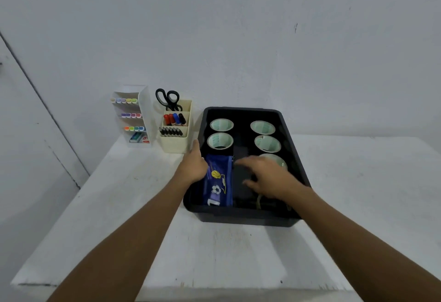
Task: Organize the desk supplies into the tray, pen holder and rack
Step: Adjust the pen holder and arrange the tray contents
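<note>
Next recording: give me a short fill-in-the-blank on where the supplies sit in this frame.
The ____ stand handles-up in the pen holder.
The highlighters sit in the white ____.
The pouch in the black tray is ____.
The left hand is at the tray's ____ rim.
Missing words: scissors; rack; blue; left.

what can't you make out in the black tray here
Head view only:
- right hand: motion-blurred, grip unclear.
- tape roll behind it: mostly covered by that hand.
- dark item beside the blue pouch: lost against the black tray.
</note>
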